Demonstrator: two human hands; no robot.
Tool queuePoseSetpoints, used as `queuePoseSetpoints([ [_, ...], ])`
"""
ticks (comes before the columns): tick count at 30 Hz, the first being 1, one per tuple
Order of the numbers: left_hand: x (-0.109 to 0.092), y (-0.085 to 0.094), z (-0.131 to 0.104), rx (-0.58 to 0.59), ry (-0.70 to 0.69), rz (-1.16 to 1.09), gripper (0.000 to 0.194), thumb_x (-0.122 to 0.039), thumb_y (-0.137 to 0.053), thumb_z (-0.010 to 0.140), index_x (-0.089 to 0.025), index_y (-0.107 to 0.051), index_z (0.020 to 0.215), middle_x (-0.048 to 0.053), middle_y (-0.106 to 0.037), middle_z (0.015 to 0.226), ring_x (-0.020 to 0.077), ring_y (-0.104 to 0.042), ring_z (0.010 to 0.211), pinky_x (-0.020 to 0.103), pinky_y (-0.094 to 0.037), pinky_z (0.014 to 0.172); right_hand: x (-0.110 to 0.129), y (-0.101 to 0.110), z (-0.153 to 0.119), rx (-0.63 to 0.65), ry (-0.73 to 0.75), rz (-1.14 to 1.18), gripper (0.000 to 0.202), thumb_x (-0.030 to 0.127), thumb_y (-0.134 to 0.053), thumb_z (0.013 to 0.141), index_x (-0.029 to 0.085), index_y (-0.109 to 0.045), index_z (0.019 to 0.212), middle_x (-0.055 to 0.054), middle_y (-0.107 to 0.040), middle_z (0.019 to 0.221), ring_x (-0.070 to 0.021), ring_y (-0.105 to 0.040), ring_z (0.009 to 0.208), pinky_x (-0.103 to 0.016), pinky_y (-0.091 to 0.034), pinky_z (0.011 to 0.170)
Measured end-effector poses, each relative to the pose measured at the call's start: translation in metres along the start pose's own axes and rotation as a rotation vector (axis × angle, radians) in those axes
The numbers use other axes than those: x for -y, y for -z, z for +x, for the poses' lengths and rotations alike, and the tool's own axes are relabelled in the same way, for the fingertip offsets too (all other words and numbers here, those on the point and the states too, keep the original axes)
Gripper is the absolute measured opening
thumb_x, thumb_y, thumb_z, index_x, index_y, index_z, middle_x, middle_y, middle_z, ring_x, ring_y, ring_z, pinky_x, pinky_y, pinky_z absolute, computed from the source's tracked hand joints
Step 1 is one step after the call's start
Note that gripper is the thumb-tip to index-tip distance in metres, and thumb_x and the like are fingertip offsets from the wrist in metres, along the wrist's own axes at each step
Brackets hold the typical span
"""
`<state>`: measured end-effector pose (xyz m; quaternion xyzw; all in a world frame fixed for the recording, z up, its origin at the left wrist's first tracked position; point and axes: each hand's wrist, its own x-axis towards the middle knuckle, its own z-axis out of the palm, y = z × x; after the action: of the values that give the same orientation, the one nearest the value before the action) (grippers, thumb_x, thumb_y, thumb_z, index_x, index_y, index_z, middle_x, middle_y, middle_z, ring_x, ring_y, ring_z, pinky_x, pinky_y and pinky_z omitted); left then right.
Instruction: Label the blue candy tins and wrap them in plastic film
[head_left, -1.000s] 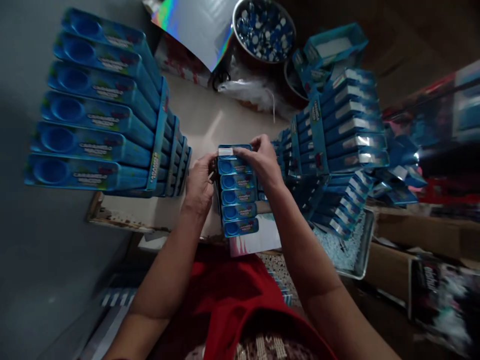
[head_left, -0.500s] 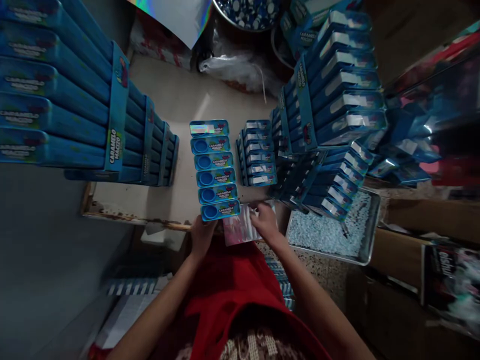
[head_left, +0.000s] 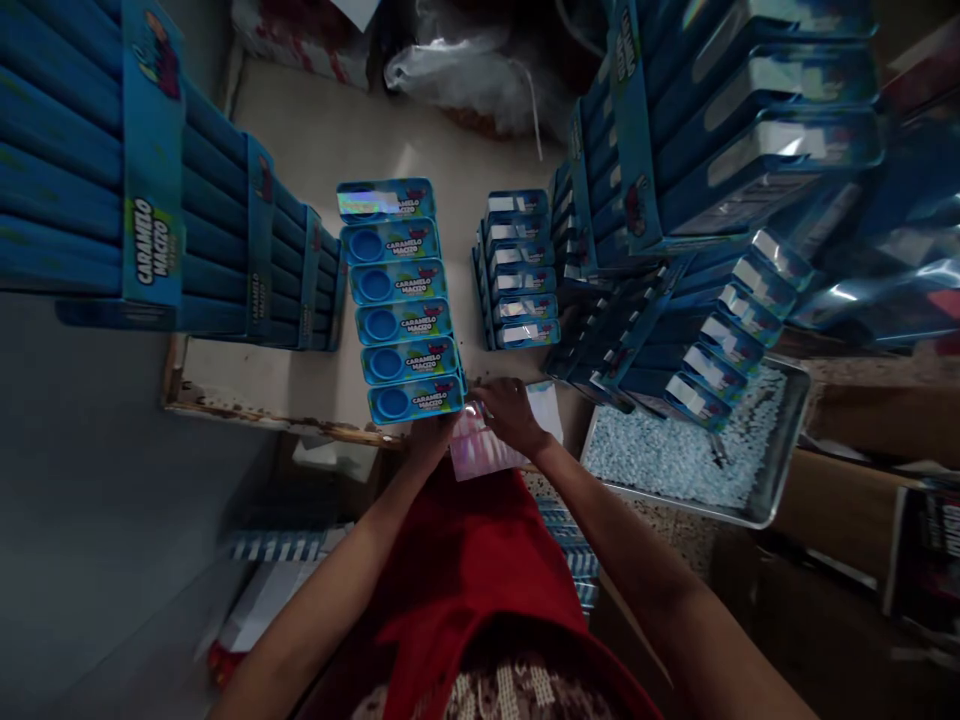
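Beyond the boxes, the bench is free; before them, left hand half hidden, right hand curled at sheet, grips unclear.

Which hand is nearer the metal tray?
Right. The right hand is at the shiny sheet, left of the metal tray; the left hand is farther left, partly hidden by a blue box.

Six blue "Caramelo Macizo" boxes make the middle column: five with round blue circles, one with a shiny sticker. Six sealed boxes form the smaller column. There are two hands, left and right, one sticker sheet, one metal tray and one red apron.
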<state>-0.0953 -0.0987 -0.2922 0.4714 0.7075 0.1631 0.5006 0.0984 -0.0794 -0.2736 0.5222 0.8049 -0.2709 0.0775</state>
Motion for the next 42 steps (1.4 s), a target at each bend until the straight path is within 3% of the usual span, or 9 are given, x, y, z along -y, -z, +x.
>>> queuePoseSetpoints([
  [9,-0.004,0.006,-0.008,0.041,-0.035,-0.052,0.027,-0.037,-0.056,0.092,-0.019,-0.071,0.105,0.009,-0.076,0.107,0.0265,-0.069,0.098,0.037,-0.051,0.089,0.032,-0.034,-0.015,-0.111,0.010,-0.033,0.057,0.009,-0.040,0.100,0.014,-0.039,0.157,-0.017,-0.045,0.160,-0.0297,-0.042,0.139,-0.048,-0.025,0.112],
  [13,0.001,0.005,-0.008,-0.019,0.009,-0.035,0.025,-0.036,-0.057,0.089,-0.019,-0.070,0.101,0.010,-0.076,0.100,0.0265,-0.069,0.092,0.037,-0.050,0.084,0.047,-0.044,-0.033,-0.085,-0.007,-0.012,0.061,0.003,-0.045,0.094,0.019,-0.044,0.153,-0.013,-0.048,0.158,-0.0294,-0.037,0.144,-0.051,-0.021,0.117],
  [16,0.004,0.007,-0.005,-0.031,0.028,-0.008,0.020,-0.035,-0.057,0.089,-0.020,-0.070,0.090,0.008,-0.075,0.088,0.0266,-0.068,0.087,0.037,-0.049,0.081,0.058,-0.036,-0.053,-0.065,-0.055,0.056,0.042,0.013,-0.049,0.097,0.022,-0.062,0.136,-0.012,-0.067,0.132,-0.0309,-0.048,0.129,-0.050,-0.025,0.113],
  [18,0.003,0.009,-0.004,-0.028,0.029,0.008,0.019,-0.034,-0.058,0.089,-0.020,-0.069,0.083,0.008,-0.073,0.084,0.0273,-0.068,0.086,0.037,-0.048,0.081,0.062,-0.024,-0.060,-0.092,-0.123,0.123,0.032,0.022,-0.052,0.099,0.022,-0.065,0.127,-0.011,-0.070,0.119,-0.0298,-0.053,0.116,-0.046,-0.032,0.106],
  [21,-0.001,0.009,-0.007,-0.035,0.011,0.014,0.018,-0.032,-0.057,0.089,-0.021,-0.068,0.082,0.009,-0.075,0.089,0.0281,-0.068,0.090,0.038,-0.048,0.085,0.061,-0.005,-0.053,-0.165,-0.219,0.155,0.040,0.032,-0.052,0.101,0.021,-0.059,0.138,-0.013,-0.068,0.115,-0.0298,-0.052,0.107,-0.042,-0.035,0.098],
  [24,-0.004,0.008,-0.013,-0.046,-0.006,0.002,0.018,-0.034,-0.057,0.091,-0.022,-0.070,0.091,0.009,-0.076,0.099,0.0271,-0.069,0.095,0.037,-0.048,0.086,0.055,0.005,-0.032,-0.150,-0.198,0.088,0.049,0.036,-0.049,0.103,0.023,-0.050,0.150,-0.014,-0.067,0.116,-0.0311,-0.051,0.107,-0.043,-0.033,0.096],
  [28,-0.004,0.006,-0.016,-0.080,0.024,-0.002,0.021,-0.037,-0.058,0.091,-0.021,-0.071,0.092,0.011,-0.077,0.099,0.0276,-0.070,0.095,0.037,-0.049,0.086,0.053,0.000,-0.019,-0.066,-0.108,-0.017,0.047,0.027,-0.041,0.105,0.024,-0.049,0.151,-0.014,-0.067,0.118,-0.0311,-0.051,0.108,-0.046,-0.032,0.098],
  [36,-0.013,0.003,-0.029,-0.051,0.018,-0.067,0.019,-0.037,-0.059,0.090,-0.022,-0.069,0.087,0.006,-0.076,0.088,0.0235,-0.069,0.083,0.034,-0.050,0.080,0.057,-0.011,-0.035,-0.031,-0.100,-0.087,0.061,0.015,-0.036,0.101,0.019,-0.033,0.161,-0.019,-0.061,0.130,-0.0335,-0.054,0.111,-0.051,-0.034,0.102],
  [42,-0.008,0.007,-0.029,-0.090,0.033,-0.035,0.020,-0.037,-0.057,0.091,-0.021,-0.069,0.088,0.007,-0.075,0.092,0.0254,-0.069,0.089,0.035,-0.049,0.082,0.057,-0.007,-0.031,0.015,-0.029,-0.104,0.061,0.012,-0.036,0.099,0.017,-0.033,0.161,-0.016,-0.065,0.113,-0.0310,-0.056,0.103,-0.050,-0.036,0.100],
])
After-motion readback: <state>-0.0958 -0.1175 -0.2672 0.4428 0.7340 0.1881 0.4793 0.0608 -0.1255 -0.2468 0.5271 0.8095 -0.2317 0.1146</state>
